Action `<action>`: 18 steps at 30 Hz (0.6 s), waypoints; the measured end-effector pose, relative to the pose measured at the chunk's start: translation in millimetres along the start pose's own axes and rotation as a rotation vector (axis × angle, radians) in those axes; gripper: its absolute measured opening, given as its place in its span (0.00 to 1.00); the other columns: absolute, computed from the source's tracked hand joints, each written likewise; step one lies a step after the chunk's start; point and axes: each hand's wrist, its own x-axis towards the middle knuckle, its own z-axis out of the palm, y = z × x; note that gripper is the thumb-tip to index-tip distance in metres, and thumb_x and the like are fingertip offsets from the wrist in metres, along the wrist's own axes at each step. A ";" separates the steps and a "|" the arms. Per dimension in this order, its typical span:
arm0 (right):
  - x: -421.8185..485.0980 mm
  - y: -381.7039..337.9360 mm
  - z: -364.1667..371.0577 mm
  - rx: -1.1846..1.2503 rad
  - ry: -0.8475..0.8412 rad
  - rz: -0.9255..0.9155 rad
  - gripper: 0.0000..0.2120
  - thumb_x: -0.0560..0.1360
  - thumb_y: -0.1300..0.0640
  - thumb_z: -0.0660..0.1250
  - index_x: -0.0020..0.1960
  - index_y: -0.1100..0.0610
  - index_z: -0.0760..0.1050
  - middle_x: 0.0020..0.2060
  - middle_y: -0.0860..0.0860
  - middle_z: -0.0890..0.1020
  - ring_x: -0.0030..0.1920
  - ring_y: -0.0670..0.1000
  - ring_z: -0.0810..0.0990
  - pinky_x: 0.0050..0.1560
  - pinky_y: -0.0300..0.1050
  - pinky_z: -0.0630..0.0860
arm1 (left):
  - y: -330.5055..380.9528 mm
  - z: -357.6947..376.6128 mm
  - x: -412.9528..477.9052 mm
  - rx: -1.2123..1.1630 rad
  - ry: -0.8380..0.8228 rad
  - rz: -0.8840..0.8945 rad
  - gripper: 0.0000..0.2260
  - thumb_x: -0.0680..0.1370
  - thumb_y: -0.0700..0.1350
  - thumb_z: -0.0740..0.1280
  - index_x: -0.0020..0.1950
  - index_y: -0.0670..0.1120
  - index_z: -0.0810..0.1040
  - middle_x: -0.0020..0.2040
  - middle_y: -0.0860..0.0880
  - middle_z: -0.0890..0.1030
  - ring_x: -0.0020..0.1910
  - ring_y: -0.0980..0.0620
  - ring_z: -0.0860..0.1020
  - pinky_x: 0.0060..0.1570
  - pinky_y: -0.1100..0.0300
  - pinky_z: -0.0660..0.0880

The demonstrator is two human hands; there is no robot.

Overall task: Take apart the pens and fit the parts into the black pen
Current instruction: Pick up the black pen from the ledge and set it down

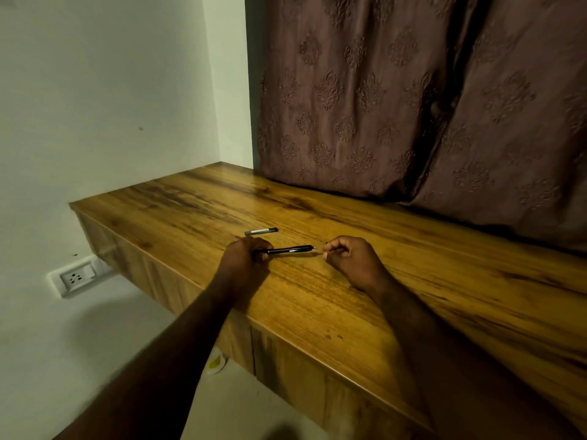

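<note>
My left hand (246,254) grips one end of a black pen (290,249), which lies level just above the wooden desk (349,296) and points right. A short way off its tip, my right hand (344,254) has its fingers curled and pinches something small and thin; I cannot make out what it is. A tiny dark speck (326,242) shows just above those fingers. Behind my left hand a short grey pen part (261,231) lies flat on the desk.
A patterned brown curtain (413,106) hangs along the back of the desk and rests on it. The desk's left edge meets a white wall with a socket (76,277). A small white and yellow object (216,362) lies on the floor below.
</note>
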 end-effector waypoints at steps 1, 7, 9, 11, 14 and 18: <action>0.0 -0.7 -1.1 0.035 -0.007 0.003 0.04 0.74 0.63 0.72 0.46 0.55 0.80 0.35 0.48 0.81 0.33 0.42 0.75 0.35 0.35 0.71 | -0.5 0.7 0.0 -0.009 0.006 0.005 0.06 0.73 0.37 0.67 0.45 0.46 0.82 0.36 0.54 0.80 0.35 0.56 0.78 0.34 0.76 0.67; -0.2 -3.8 -0.1 0.122 -0.032 0.006 0.05 0.74 0.63 0.72 0.45 0.53 0.81 0.37 0.52 0.81 0.35 0.47 0.77 0.39 0.43 0.76 | -1.3 1.1 1.1 -0.039 -0.027 0.069 0.08 0.72 0.35 0.66 0.45 0.45 0.83 0.39 0.52 0.82 0.37 0.54 0.79 0.39 0.64 0.74; -0.1 -4.8 1.3 0.108 -0.019 0.000 0.03 0.74 0.63 0.71 0.45 0.56 0.81 0.35 0.51 0.80 0.33 0.47 0.76 0.39 0.44 0.76 | 0.7 1.4 0.1 -0.048 -0.022 0.089 0.08 0.72 0.35 0.67 0.45 0.45 0.83 0.38 0.52 0.82 0.36 0.55 0.79 0.39 0.65 0.74; 0.4 -5.7 1.4 0.091 -0.005 -0.006 0.02 0.75 0.63 0.71 0.45 0.57 0.81 0.34 0.51 0.80 0.32 0.46 0.76 0.38 0.44 0.75 | 0.8 2.2 0.9 -0.035 -0.014 0.114 0.08 0.72 0.35 0.67 0.44 0.46 0.83 0.38 0.52 0.82 0.36 0.54 0.79 0.39 0.63 0.74; -0.1 -6.3 3.7 0.039 -0.005 -0.021 0.04 0.76 0.62 0.69 0.43 0.55 0.80 0.34 0.52 0.80 0.32 0.47 0.76 0.37 0.44 0.74 | -2.0 3.5 2.2 -0.009 -0.013 0.130 0.08 0.72 0.39 0.65 0.44 0.47 0.83 0.39 0.51 0.83 0.36 0.53 0.80 0.40 0.61 0.75; 3.5 -5.4 9.9 -0.012 -0.004 0.022 0.07 0.77 0.59 0.67 0.41 0.50 0.77 0.36 0.53 0.82 0.35 0.51 0.77 0.40 0.53 0.77 | -6.9 6.8 2.2 0.003 0.023 0.142 0.07 0.74 0.44 0.65 0.46 0.48 0.83 0.40 0.50 0.84 0.38 0.51 0.81 0.40 0.59 0.76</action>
